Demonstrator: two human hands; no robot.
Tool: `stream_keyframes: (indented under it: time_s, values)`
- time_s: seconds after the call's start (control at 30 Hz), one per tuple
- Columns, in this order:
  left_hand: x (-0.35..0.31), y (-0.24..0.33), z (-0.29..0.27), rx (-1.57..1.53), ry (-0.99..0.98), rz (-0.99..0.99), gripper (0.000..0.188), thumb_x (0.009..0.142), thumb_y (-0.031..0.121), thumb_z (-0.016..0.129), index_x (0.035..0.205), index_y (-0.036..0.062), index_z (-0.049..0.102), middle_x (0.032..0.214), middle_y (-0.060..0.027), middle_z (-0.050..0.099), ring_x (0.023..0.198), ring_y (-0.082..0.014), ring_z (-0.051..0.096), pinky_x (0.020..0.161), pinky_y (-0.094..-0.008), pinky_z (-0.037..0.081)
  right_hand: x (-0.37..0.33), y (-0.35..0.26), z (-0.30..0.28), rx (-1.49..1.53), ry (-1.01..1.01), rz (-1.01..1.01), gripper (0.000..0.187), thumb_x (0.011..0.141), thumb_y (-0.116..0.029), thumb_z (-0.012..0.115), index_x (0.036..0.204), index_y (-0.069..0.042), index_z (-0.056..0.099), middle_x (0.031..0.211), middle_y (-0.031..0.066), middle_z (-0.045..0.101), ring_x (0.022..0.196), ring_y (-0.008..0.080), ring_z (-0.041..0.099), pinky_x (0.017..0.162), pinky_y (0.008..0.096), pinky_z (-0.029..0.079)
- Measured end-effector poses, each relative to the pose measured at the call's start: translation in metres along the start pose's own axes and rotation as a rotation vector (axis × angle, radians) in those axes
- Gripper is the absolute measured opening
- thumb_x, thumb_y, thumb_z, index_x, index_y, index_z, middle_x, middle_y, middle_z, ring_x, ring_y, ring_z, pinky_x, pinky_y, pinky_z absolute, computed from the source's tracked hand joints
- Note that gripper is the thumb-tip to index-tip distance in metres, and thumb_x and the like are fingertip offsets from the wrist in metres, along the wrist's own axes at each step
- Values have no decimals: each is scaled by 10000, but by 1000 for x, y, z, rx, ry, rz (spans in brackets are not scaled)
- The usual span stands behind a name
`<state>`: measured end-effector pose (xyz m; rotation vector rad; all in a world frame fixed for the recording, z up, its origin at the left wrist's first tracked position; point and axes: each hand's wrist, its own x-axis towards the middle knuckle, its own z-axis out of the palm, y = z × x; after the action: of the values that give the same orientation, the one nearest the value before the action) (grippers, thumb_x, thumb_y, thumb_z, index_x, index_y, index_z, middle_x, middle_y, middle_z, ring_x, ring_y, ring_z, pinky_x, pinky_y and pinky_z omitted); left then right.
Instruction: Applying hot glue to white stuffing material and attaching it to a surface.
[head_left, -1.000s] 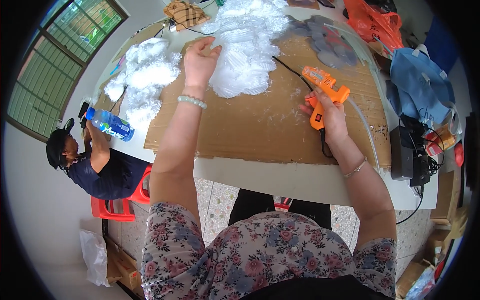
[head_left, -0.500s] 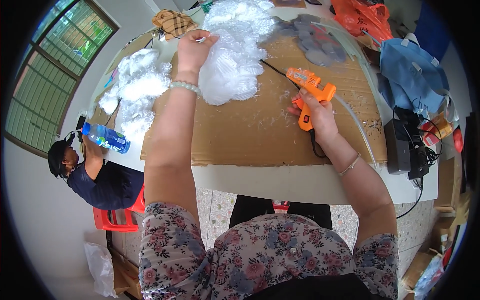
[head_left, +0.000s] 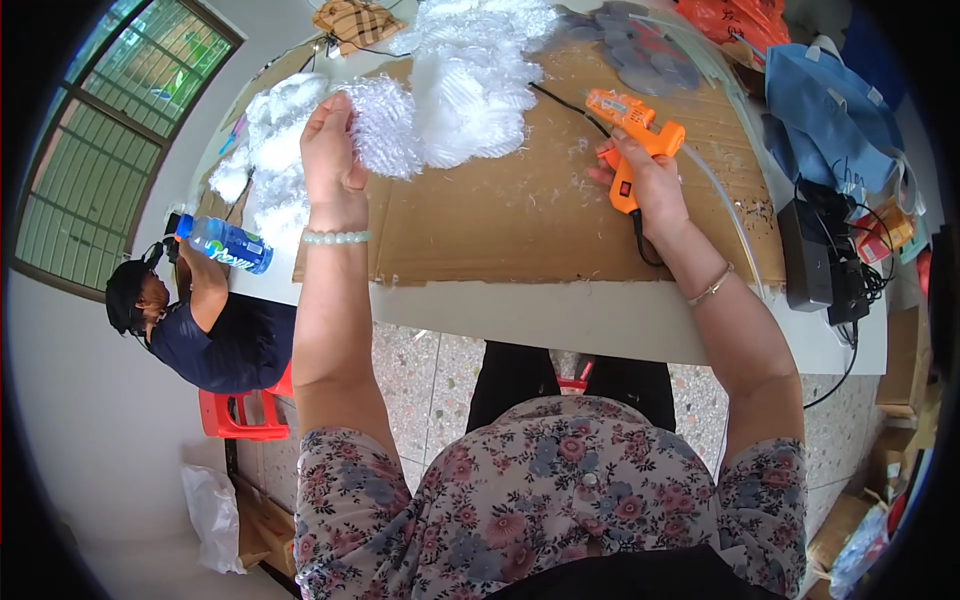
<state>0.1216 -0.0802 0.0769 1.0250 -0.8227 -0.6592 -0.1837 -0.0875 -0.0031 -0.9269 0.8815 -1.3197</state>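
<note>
My left hand (head_left: 330,150) pinches the edge of a white, fringed, fluffy piece (head_left: 385,128) and holds it up above the cardboard (head_left: 470,235), left of a pile of similar white pieces (head_left: 470,110). In my right hand (head_left: 650,185) is an orange glue gun (head_left: 640,135), gripped around its handle. A long clear glue stick (head_left: 728,205) trails from it toward the near right, and a black cord (head_left: 643,240) hangs from the handle's lower end. Translucent grey discs (head_left: 645,60) lie overlapped beyond the glue gun.
On the left are another white fluffy heap (head_left: 275,170) and a blue-labelled bottle (head_left: 225,243), with a seated co-worker (head_left: 215,335) beside them. A blue bag (head_left: 830,115), a red plastic bag (head_left: 735,22) and a black power box with cables (head_left: 805,250) line the right side.
My left hand has drawn a white piece away from the pile, moving left and nearer to me. The right hand keeps hold of the glue gun. The whole view has shifted slightly.
</note>
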Motion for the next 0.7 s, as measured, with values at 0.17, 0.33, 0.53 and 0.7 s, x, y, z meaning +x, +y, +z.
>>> stream_keyframes:
  time_s: [0.17,0.33,0.53,0.7]
  values:
    - [-68,-11,8,275,-213,276,129,882,132,556,942,32,609,778,-41,617,614,-106,553,534,-233,447,9,-8,-6,48,28,-97,234,884,-194,535,993,12,555,866,86,599,760,172,598,691,319,543]
    - [-130,-44,34,792,-982,641,173,849,107,578,1002,34,610,898,-138,639,749,-193,622,672,-287,480,19,-13,-19,34,97,-150,249,881,-199,537,989,25,553,858,95,602,678,199,609,681,322,528]
    - [-111,-40,5,752,-595,253,190,840,164,604,939,8,645,873,-143,656,744,-271,632,664,-291,492,12,-13,-19,-35,11,-169,264,879,-199,539,1019,24,553,879,95,607,711,175,599,702,335,530]
    - [-109,-51,-13,1048,-542,353,198,790,195,649,899,30,653,806,-118,645,736,-270,610,652,-330,485,-6,-9,-3,-146,-193,-115,266,881,-194,540,1046,14,557,906,98,611,747,169,603,735,339,531]
